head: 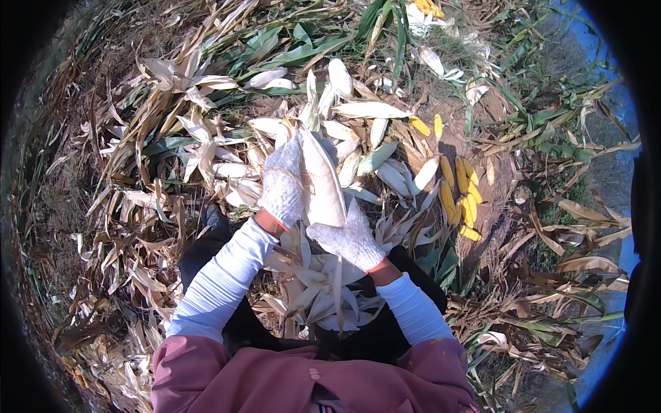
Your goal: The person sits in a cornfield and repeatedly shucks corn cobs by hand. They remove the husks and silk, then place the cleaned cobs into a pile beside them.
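An ear of corn in a pale dry husk [321,178] lies lengthwise between my two gloved hands. My left hand [283,178], in a whitish knitted glove, grips the ear along its left side near the upper end. At the lower end, my right hand [350,235] wears a matching glove and has its thumb and fingers around the husk; its palm side is hidden. Loose husks [315,289] are heaped below the hands, between my legs. Just beyond the hands are several unhusked ears [392,178].
Bare yellow corn cobs [469,206] are piled on the soil at the right. Dry stalks and leaves [150,118] cover the ground at the left, and more stalks [563,217] lie at the far right. Another husked ear [421,125] rests beyond the unhusked ones.
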The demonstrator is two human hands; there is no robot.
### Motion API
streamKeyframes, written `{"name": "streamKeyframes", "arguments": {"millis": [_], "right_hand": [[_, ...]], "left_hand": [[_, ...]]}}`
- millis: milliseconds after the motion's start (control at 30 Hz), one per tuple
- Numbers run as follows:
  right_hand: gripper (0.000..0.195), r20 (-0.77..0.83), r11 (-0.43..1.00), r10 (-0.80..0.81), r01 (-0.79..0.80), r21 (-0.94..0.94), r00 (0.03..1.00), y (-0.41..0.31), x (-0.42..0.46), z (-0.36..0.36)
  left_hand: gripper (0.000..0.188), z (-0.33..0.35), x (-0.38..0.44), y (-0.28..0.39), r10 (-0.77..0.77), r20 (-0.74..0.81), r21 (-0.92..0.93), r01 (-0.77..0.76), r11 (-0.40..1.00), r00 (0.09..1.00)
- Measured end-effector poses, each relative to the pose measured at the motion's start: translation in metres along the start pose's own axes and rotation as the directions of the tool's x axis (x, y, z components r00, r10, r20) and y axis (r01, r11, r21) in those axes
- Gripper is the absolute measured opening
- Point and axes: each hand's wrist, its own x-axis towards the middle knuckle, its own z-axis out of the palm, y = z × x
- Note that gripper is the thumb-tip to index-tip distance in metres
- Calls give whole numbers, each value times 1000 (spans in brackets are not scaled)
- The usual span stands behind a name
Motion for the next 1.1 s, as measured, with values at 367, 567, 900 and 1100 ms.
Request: {"name": "streamKeyframes", "arguments": {"millis": [367,567,900,1100], "right_hand": [[85,186,997,-58,67,-43,981,-20,1,-19],[91,104,945,23,12,-327,994,-22,8,-21],[39,-398,973,-38,125,194,917,-9,19,-15],[44,-430,495,245,269,826,869,23,38,-89]], "left_hand": [[31,0,2,49,-306,381,-889,437,136,872],[36,0,-1,34,-369,392,-889,451,84,843],[28,28,-18,61,-198,478,-877,454,-159,856],[39,2,-80,-28,-237,942,-127,907,401,237]]}}
